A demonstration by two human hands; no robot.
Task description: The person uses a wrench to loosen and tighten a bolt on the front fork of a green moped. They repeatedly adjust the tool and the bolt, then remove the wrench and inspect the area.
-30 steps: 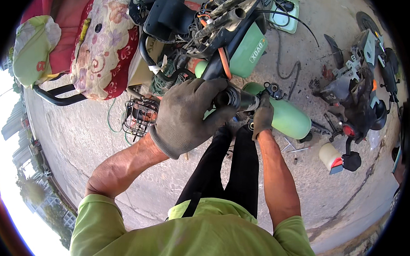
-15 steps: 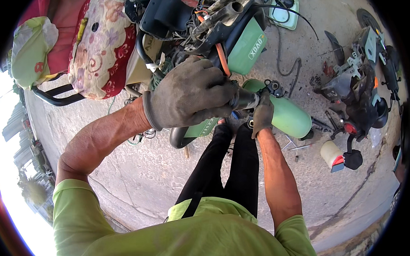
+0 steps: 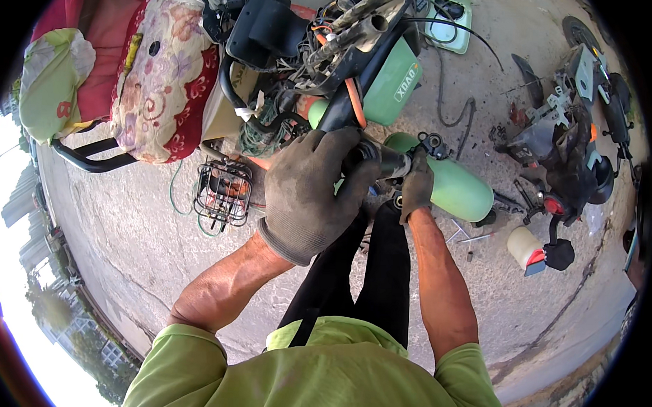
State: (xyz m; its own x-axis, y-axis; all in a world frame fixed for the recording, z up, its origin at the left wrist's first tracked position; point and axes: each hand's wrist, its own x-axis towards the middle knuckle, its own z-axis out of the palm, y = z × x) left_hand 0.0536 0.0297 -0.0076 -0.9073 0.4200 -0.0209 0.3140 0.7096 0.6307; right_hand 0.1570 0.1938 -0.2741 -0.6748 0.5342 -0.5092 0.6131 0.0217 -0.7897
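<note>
A dark, greasy metal tube [image 3: 392,163] lies crosswise between my two gloved hands. My left hand [image 3: 316,189], in a worn grey glove, curls round the tube's left end, thumb along the near side. My right hand [image 3: 416,185], gloved too, closes round its right end. Just beyond the right hand is a curved light green fender-like piece [image 3: 461,188]. Dark fittings with round metal eyes [image 3: 433,144] stick up beside that hand. What lies under the left palm is hidden.
Ahead stands a partly stripped scooter frame [image 3: 338,57] with loose wires and a green panel [image 3: 393,84]. A flowery cloth-covered seat [image 3: 165,76] is at the left, near a black wire basket [image 3: 224,193]. Dismantled scooter parts [image 3: 572,133], a tub [image 3: 526,243] and a T-handle wrench [image 3: 470,236] lie right.
My left hand has turned and dropped nearer to me, its elbow swinging inward; the wire basket has come into sight. My right hand keeps its hold in about the same place.
</note>
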